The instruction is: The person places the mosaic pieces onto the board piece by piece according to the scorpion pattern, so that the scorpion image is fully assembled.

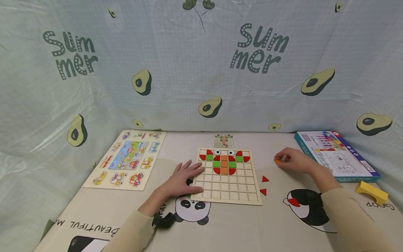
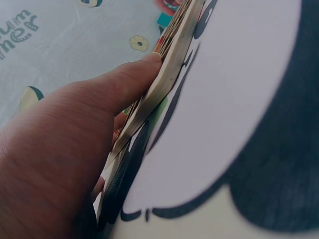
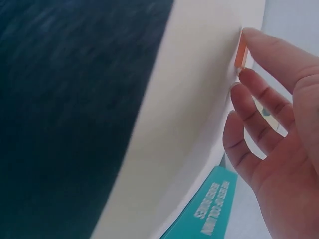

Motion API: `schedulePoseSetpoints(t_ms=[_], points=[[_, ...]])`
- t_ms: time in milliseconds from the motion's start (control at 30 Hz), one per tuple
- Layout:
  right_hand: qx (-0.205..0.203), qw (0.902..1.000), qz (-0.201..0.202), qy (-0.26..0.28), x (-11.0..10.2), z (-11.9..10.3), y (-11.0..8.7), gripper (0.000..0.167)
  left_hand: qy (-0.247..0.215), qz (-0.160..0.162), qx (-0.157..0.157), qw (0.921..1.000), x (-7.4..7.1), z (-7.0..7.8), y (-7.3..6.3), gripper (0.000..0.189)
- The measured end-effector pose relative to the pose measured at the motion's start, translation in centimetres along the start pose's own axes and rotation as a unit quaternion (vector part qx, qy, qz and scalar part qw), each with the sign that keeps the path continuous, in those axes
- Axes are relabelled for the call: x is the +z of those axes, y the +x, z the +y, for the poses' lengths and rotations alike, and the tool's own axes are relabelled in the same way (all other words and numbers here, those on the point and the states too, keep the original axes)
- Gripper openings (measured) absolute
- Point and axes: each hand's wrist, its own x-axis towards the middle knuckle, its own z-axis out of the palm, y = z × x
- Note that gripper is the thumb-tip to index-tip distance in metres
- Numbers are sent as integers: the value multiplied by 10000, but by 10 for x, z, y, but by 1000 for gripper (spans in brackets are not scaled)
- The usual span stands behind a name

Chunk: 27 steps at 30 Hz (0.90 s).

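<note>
A wooden grid board (image 1: pixel 226 189) lies mid-table, with red, green and orange tiles and two eye tiles in its upper rows. My left hand (image 1: pixel 184 178) rests along its left edge, fingers spread; the left wrist view shows the thumb (image 2: pixel 134 77) on the board's rim. Right of the board, my right hand (image 1: pixel 294 161) pinches an orange tile (image 3: pixel 240 50) between thumb and index finger, low over the table. Two red triangle tiles (image 1: pixel 265 179) lie between the board and that hand. A small pattern card (image 1: pixel 224 141) sits just behind the board.
A vehicle picture puzzle (image 1: pixel 126 161) lies at the left. At the right are a teal-edged box (image 1: pixel 340 155) and a yellow arch block (image 1: pixel 372 192). A dark-cornered object (image 1: pixel 86 244) shows at the lower left edge. A printed cloth wall (image 1: pixel 176 70) stands behind.
</note>
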Motion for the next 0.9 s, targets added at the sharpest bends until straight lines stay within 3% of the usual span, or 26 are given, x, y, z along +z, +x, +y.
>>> schedulePoseSetpoints(t_ms=[467, 900], points=[[317, 9993, -162, 100, -2, -1, -7, 25, -51, -7, 16, 10000, 0, -2, 0, 76], [115, 9993, -356, -17, 0, -15, -5, 22, 2, -36, -4, 10000, -1, -1, 1, 75]])
